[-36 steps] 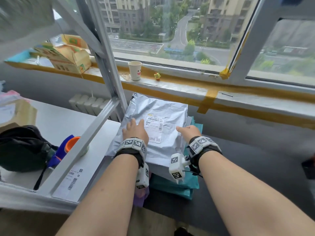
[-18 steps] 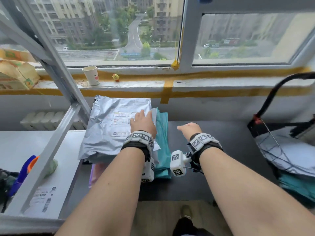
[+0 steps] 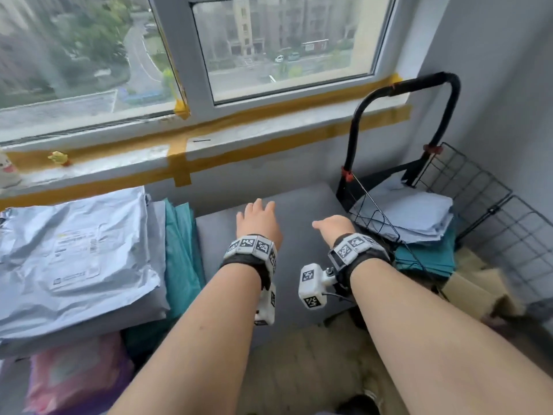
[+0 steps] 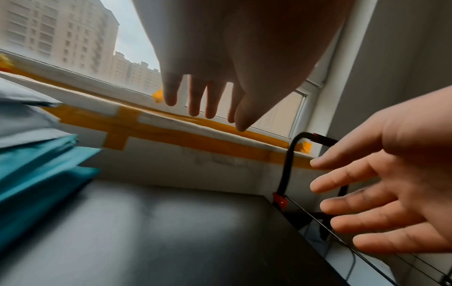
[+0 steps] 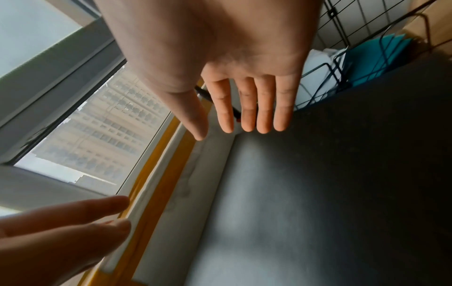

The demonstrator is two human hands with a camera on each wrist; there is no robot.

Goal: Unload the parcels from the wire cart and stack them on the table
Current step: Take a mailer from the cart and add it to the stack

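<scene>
A stack of parcels lies on the dark table (image 3: 299,265) at the left: a silver mailer (image 3: 74,253) on top, teal bags (image 3: 182,259) and a pink bag (image 3: 74,381) under it. At the right the black wire cart (image 3: 478,205) holds a grey-white parcel (image 3: 410,214) over a teal one (image 3: 428,259). My left hand (image 3: 258,218) hovers over the bare table with straight fingers (image 4: 195,96) and holds nothing. My right hand (image 3: 332,227) is empty too, fingers (image 5: 249,104) extended beside the cart's near rim.
A window sill (image 3: 209,151) edged with yellow tape runs behind the table, with a small yellow toy (image 3: 58,158) on it. The cart's black handle (image 3: 404,94) rises at the back right. Brown cardboard (image 3: 478,289) lies under the cart by the grey wall.
Both hands have left the silver mailer on the stack and swung right across the table toward the cart. The view has turned right, and the cart is now in full sight.
</scene>
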